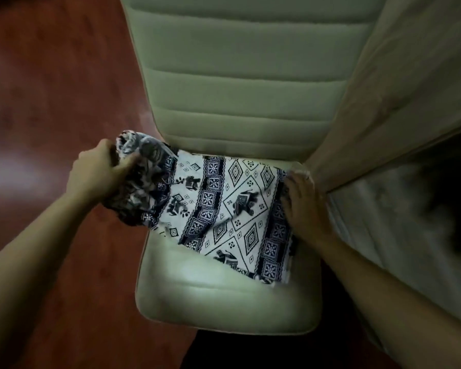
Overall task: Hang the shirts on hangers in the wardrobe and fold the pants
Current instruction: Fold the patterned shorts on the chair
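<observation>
Dark red-brown wooden floor point(51, 89) fills the left side, with a blurred glare patch on it. A pale padded chair point(210, 294) stands at centre, its ribbed back towards the top of the view and its seat towards the bottom. A beige slab point(399, 75) leans in from the right, touching the chair's right side; cannot tell what it is. Below it sits a grey, blurred surface, unclear.

The patterned pants point(224, 209), white with dark blue bands, diamonds and elephant figures, lie on the back half of the seat and are folded into a flat block. The long axis runs left to right, slightly tilted, with the bands running diagonally. The left end is bunched up and hangs off the seat's left edge over the floor. The front of the seat is bare.

The pants sit between the two hands. The left hand point(99, 171) has a closed grip on the bunched left end, fingers curled into the fabric and lifted off the seat. The right hand point(304, 206) rests on the right edge of the pants, back up and fingers fairly straight along the fabric. Cannot tell whether its grip pinches the edge or only presses it. That hand is squeezed just beside the beige slab, which crowds the right side.
</observation>
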